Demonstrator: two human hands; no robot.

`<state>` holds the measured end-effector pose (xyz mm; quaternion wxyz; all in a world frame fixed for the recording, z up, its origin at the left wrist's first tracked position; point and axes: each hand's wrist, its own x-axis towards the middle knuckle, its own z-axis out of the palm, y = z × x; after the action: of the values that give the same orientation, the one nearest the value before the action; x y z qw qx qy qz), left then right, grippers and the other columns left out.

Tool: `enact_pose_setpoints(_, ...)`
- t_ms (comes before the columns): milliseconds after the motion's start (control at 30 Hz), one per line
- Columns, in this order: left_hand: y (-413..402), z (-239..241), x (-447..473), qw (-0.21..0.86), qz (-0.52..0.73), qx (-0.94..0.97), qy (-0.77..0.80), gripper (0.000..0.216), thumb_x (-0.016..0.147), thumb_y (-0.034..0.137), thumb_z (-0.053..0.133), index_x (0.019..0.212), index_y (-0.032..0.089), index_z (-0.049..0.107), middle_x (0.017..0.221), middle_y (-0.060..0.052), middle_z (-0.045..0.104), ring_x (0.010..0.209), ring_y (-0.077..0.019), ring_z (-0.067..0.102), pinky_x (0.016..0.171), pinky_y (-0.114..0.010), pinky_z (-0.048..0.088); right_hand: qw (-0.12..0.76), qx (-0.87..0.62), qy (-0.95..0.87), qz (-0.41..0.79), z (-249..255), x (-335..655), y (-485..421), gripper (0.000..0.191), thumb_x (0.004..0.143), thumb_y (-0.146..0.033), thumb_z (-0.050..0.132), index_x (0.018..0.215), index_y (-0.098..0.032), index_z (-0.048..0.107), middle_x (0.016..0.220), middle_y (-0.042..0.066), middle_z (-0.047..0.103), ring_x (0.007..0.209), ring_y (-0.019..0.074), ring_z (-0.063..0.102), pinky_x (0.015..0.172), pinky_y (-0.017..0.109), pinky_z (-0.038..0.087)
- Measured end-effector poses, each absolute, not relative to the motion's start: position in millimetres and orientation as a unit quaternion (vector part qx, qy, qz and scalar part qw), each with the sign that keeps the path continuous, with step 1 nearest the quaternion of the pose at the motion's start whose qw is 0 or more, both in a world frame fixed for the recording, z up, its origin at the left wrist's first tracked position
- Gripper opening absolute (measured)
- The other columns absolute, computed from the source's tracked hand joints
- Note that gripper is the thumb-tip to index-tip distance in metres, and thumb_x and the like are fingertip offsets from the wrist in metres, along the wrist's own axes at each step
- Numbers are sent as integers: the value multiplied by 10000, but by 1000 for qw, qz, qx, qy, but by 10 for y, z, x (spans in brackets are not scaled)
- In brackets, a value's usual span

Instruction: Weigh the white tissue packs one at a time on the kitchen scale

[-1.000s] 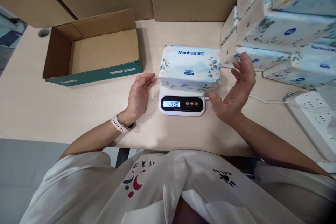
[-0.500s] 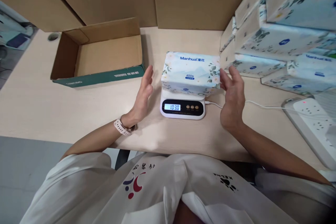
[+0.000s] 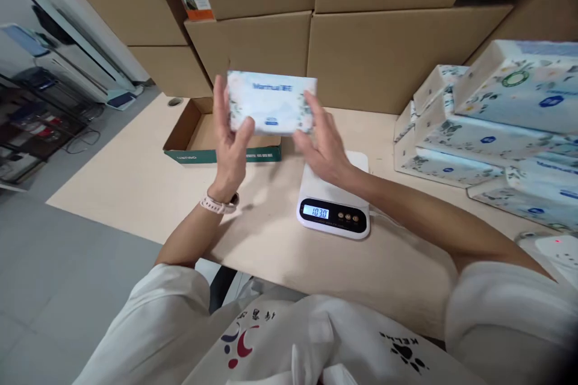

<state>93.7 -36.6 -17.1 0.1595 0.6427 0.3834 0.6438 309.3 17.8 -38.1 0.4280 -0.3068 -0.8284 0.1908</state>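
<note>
Between both hands, a white and pale-blue tissue pack (image 3: 275,103) with a floral print is raised in the air, slightly blurred. My left hand (image 3: 230,144) grips its left end, thumb on the front face. At the right end, my right hand (image 3: 323,141) closes on it in the same way. Below and to the right lies a white kitchen scale (image 3: 334,216), nothing on its plate, its lit display reading 103.0. Behind the pack and my left hand stands an open green and brown cardboard box (image 3: 198,155), partly hidden; its visible inside is bare.
Several tissue packs (image 3: 487,138) are stacked on the right of the table (image 3: 271,234). Large cardboard cartons (image 3: 383,48) line the back. A white power strip (image 3: 557,249) lies at the right edge, and a cable runs from the scale.
Both hands have closed on the tissue pack, lifted it off the scale and carried it left, in front of the green box. The camera view has shifted up and left.
</note>
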Motion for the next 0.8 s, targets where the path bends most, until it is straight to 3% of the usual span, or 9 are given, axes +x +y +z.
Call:
enact_pose_setpoints(133,-127,-262,346,131,555,589,573,860,865,779,701,1584,349,506,1770,-49,376,1691,-354,268,1377,-538,295,290,-336,-864,238,-330,2457,501,788,1055,-538,430,1725,-202,183,1754,142,401,1562,372,437,1266,628,382)
enact_pose_setpoints(233,-43,-280,59,87,343,618,702,851,844,664,787,1562,256,580,1787,-155,324,1691,-458,198,1367,-649,194,213,-337,-894,204,-416,2321,546,776,1050,-487,472,1706,-126,268,1660,196,528,1501,400,490,1245,619,351)
enact_pose_setpoints(367,134,-170,27,40,64,715,695,932,897,389,796,1712,298,351,1841,-183,110,1711,-476,45,1318,-763,91,152,-310,-929,132,-461,2390,480,555,1102,-498,401,1387,-108,675,1348,187,751,1334,347,595,1216,536,338)
enact_pose_setpoints(433,286,-121,103,23,-28,752,658,949,923,339,771,1733,318,277,1849,-177,24,1713,-470,-23,1292,-802,72,108,-294,-943,116,-436,2424,451,514,1111,-486,403,1211,-122,752,1276,180,772,1306,331,594,1155,500,373)
enact_pose_setpoints(533,515,-92,145,-8,-122,776,619,841,980,341,708,1721,304,312,1847,-187,-9,1712,-474,-25,1267,-822,145,70,-284,-950,106,-390,2433,434,461,1118,-418,420,1161,-114,765,1276,187,773,1313,335,581,1093,477,391)
enact_pose_setpoints(667,676,-102,-186,-30,-102,805,583,603,1014,283,565,1614,260,507,1791,-175,276,1679,-432,212,1269,-739,294,60,-288,-950,101,-374,2428,433,460,1127,-400,419,1160,-106,770,1274,194,776,1311,328,584,1088,462,378)
enact_pose_setpoints(733,703,-137,-471,7,-12,808,589,428,971,307,570,1372,243,705,1653,-152,499,1613,-400,342,1290,-701,305,62,-286,-951,101,-390,2431,438,483,1133,-424,406,1145,-110,773,1270,189,777,1312,319,585,1098,460,372)
enact_pose_setpoints(800,725,-208,-738,64,100,793,597,252,892,418,651,1057,272,774,1492,-124,637,1568,-398,389,1331,-704,240,73,-279,-952,101,-412,2426,448,531,1137,-458,376,1133,-108,774,1256,190,778,1301,316,591,1105,469,373)
